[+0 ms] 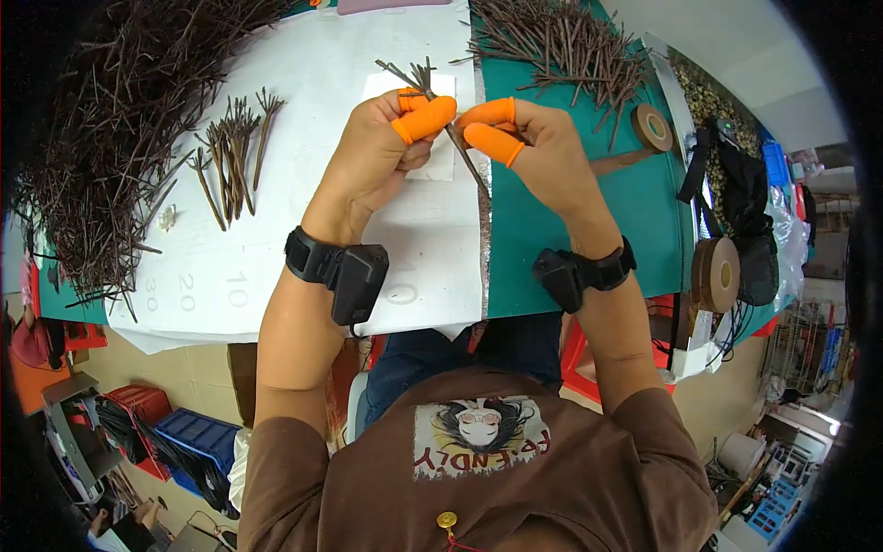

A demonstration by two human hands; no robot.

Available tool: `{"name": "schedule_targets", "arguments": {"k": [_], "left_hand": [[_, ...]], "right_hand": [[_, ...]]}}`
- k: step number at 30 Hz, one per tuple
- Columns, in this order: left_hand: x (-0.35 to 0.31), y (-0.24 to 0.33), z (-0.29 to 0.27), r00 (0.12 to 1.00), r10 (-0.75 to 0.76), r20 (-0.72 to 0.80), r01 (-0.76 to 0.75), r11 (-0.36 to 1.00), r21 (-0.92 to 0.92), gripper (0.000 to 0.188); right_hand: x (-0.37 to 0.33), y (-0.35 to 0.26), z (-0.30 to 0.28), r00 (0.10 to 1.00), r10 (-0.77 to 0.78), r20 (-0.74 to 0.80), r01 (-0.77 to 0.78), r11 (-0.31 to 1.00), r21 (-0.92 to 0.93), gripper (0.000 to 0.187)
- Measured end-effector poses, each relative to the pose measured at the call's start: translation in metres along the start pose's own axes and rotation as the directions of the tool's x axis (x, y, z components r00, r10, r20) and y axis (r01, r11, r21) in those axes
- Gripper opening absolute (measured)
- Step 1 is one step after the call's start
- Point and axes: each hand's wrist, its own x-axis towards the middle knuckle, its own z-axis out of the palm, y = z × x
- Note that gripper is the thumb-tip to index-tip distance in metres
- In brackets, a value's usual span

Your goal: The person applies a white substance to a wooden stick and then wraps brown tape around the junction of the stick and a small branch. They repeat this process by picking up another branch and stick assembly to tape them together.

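Orange finger cots cover the thumb and forefinger of both hands. My left hand (391,133) is closed around the upper stem of a brown artificial twig (470,164), its forked tips standing out above the fingers. The stem slants down to the right, over the edge of the white sheet. My right hand (529,138) pinches at the stem just below the left fingertips; whether tape lies between its fingers I cannot tell. A strip of brown tape (618,163) runs from a tape roll (651,128) toward the right wrist and passes out of sight behind it.
A large heap of dark twigs (101,138) covers the left side. Several forked twigs (237,152) lie on the white sheet (303,184). Cut stems (570,46) are piled on the green mat (589,239) at the far right. A second tape roll (716,275) stands by the right edge.
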Motion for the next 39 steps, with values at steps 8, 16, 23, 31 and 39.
{"name": "schedule_targets", "arguments": {"k": [8,16,23,31,39], "left_hand": [[0.0,-0.001,0.003,0.996,-0.024,0.081,0.036,0.986,-0.16,0.011],[-0.001,-0.008,0.023,0.974,-0.011,-0.226,0.012,1.0,0.002,0.014],[-0.001,-0.008,0.02,0.95,0.172,-0.26,-0.054,0.912,0.408,0.015],[-0.001,-0.006,0.014,0.976,0.053,-0.21,0.024,0.937,0.349,0.015],[-0.002,-0.005,0.012,0.994,-0.076,-0.082,0.085,0.99,0.111,0.02]], "right_hand": [[-0.001,-0.004,-0.004,0.867,0.395,0.303,-0.484,0.813,0.325,0.013],[-0.001,0.005,0.003,0.998,0.05,-0.03,-0.055,0.979,-0.198,0.013],[0.001,-0.002,-0.006,0.997,0.06,-0.039,-0.065,0.985,-0.157,0.011],[0.002,-0.008,-0.012,0.986,0.157,0.062,-0.147,0.98,-0.132,0.012],[0.002,0.001,-0.014,0.99,0.133,0.041,-0.127,0.984,-0.121,0.012]]}}
